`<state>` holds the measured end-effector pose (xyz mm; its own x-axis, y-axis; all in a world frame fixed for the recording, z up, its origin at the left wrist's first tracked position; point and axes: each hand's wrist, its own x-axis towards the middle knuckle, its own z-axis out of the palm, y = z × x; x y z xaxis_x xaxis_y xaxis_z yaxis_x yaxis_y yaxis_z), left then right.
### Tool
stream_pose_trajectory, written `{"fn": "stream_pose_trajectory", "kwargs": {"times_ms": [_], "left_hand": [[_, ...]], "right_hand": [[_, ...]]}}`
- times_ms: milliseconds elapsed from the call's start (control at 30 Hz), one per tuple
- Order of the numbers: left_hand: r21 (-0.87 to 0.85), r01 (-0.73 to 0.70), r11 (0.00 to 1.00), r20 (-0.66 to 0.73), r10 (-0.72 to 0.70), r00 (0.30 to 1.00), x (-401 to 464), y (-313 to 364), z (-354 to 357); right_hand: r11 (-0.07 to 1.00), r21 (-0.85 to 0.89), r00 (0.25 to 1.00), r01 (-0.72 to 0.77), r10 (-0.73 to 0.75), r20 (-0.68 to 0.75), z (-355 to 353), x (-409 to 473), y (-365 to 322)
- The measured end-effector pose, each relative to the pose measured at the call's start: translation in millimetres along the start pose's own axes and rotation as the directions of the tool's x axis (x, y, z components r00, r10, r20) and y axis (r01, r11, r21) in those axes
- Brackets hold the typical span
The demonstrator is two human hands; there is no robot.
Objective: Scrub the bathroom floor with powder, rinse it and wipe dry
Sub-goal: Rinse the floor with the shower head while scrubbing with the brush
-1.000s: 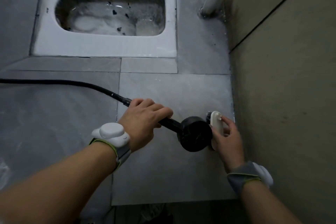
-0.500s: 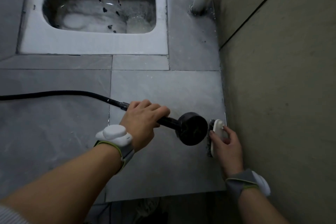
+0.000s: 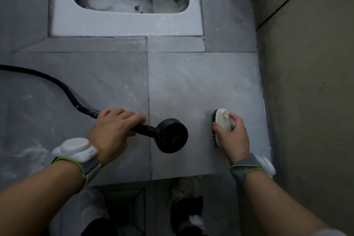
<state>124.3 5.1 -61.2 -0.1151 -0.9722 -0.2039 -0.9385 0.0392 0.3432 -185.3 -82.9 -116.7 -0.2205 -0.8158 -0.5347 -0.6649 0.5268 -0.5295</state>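
Grey tiled bathroom floor [image 3: 201,86], wet, maybe powdery, below the squat pan [image 3: 124,23].
Left hand [image 3: 113,132] is wrapped round the black shower head [image 3: 172,136] handle; right hand [image 3: 232,136] grips the white scrub brush [image 3: 222,120] from behind, bristles on the tile near the wall [image 3: 310,92].

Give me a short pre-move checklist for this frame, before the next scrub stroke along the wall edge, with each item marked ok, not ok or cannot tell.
1. Right hand grips the scrub brush: ok.
2. Brush bristles down on the floor tile: ok, dark bristles meet the tile.
3. Left hand holds the shower head by its handle: ok.
4. Water running from the shower head: cannot tell, no stream visible.
5. Hose clear of the brush path: ok, it trails off left.
6. Powder or foam left on the tile: ok, white residue shows near the wall edge.
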Motion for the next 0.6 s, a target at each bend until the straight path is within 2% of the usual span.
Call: {"fn": "stream_pose_trajectory", "kwargs": {"times_ms": [233,367,600], "left_hand": [[-0.04,-0.09,0.995,-0.061,0.087,0.994,-28,8,-1],[-0.068,-0.205,0.976,-0.073,0.2,0.977,-36,37,0],[-0.113,-0.249,0.962,-0.089,0.24,0.967,-24,93,30]], "right_hand": [[0.995,0.04,0.991,-0.094,0.097,-0.089,-4,-75,15],[0.979,0.147,0.974,-0.138,0.161,-0.16,-26,-106,36],[0.865,0.471,0.944,-0.174,0.282,-0.169,-57,-105,71]]}}
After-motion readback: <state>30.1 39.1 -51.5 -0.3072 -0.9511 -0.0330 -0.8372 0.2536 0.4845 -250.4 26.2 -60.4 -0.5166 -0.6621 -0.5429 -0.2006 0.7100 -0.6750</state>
